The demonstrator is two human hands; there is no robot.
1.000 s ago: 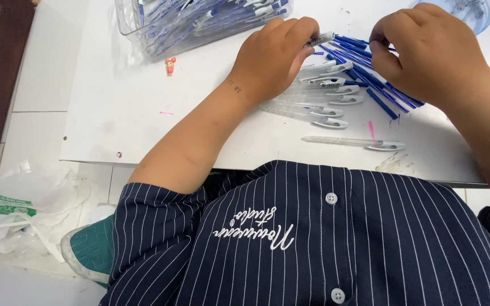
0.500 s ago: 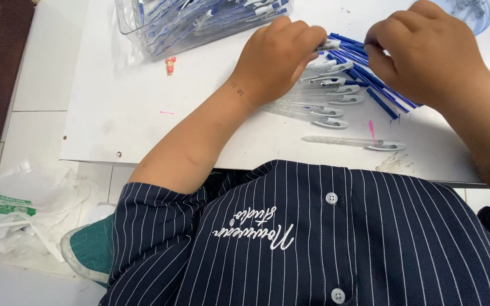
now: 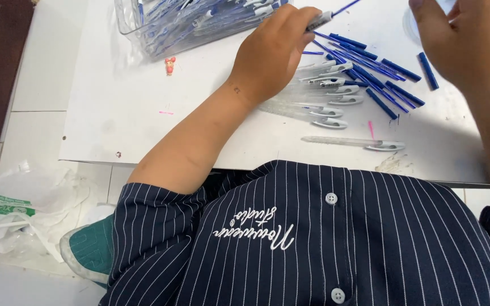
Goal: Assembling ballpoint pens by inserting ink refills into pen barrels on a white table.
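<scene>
My left hand (image 3: 276,48) grips a pen (image 3: 330,16) with a clear barrel and a blue refill sticking out, held above the white table (image 3: 126,107). My right hand (image 3: 463,39) is raised at the upper right, fingers apart, holding nothing that I can see. Between the hands lie several loose blue refills (image 3: 378,71) fanned on the table. Below them rest several clear pen barrels with white clips (image 3: 324,99), and one more barrel (image 3: 353,143) lies apart, nearer the table's front edge.
A clear plastic box (image 3: 177,20) full of pens stands at the top left. A small red figure (image 3: 169,65) lies beside it. A crumpled white plastic bag (image 3: 18,207) and a teal shoe (image 3: 89,252) are on the tiled floor at the left.
My right hand has lifted off the blue refills and moved up and right, leaving them uncovered. My left hand has drawn a pen up out of the pile.
</scene>
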